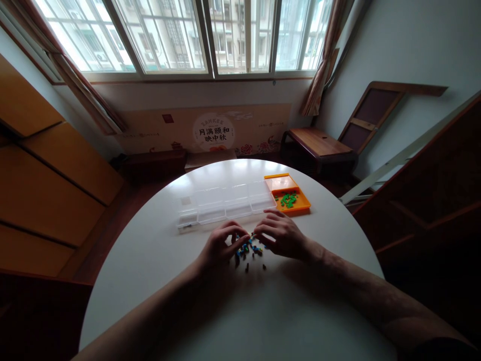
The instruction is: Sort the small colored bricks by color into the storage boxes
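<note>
A small heap of tiny coloured pieces (251,250), blue, green and dark, lies on the round white table (150,250) between my hands. My left hand (221,246) rests beside the heap with its fingers curled down onto the pieces; what the fingertips pinch is too small to make out. My right hand (282,233) lies on the other side, fingers bent toward the heap and touching its edge. Just beyond the hands stands a clear plastic compartment box (225,203), and an orange tray (296,205) at its right end holds several green pieces (288,200).
A low wooden bench (319,143) and a leaning wooden frame (376,113) stand at the back right under the window. Wooden cabinets (45,170) line the left side. A dark wooden structure (432,190) rises at the right.
</note>
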The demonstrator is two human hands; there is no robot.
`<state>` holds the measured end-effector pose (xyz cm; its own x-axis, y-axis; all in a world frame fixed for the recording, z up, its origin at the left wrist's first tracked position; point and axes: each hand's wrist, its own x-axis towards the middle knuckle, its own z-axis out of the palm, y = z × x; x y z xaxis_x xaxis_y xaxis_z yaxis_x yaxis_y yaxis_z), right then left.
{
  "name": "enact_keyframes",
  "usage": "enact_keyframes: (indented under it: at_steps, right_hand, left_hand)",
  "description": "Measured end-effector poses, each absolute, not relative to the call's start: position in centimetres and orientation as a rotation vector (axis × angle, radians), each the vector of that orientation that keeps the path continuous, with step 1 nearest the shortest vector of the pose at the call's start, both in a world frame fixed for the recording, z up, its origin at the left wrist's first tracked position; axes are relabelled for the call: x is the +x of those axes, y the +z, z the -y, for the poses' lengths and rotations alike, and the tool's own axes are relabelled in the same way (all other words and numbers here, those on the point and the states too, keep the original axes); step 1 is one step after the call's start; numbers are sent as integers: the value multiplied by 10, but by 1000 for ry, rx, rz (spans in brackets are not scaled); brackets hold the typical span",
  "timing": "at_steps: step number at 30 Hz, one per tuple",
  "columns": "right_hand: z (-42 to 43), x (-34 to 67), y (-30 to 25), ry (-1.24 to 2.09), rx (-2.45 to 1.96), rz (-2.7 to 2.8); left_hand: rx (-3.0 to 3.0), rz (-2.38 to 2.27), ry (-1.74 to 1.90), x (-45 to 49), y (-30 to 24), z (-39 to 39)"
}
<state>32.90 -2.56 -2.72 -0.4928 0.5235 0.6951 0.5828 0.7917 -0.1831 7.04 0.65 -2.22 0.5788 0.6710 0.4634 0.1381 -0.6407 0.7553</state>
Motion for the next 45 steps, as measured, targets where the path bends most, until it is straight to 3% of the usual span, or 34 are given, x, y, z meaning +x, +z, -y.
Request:
enact_keyframes:
  at_steps: [14, 38, 45]
  right_hand:
    - [-10, 425, -33, -101, -1609, 1546]
    - [-4, 401, -37, -69, -1394, 1754]
    - [12, 370, -24, -8, -1150, 1835]
  left_hand:
    - [2626, -774, 885, 51, -26, -20]
    - [2700, -707, 784, 51, -31, -26]
    - [2583, -730, 951, 54, -26, -20]
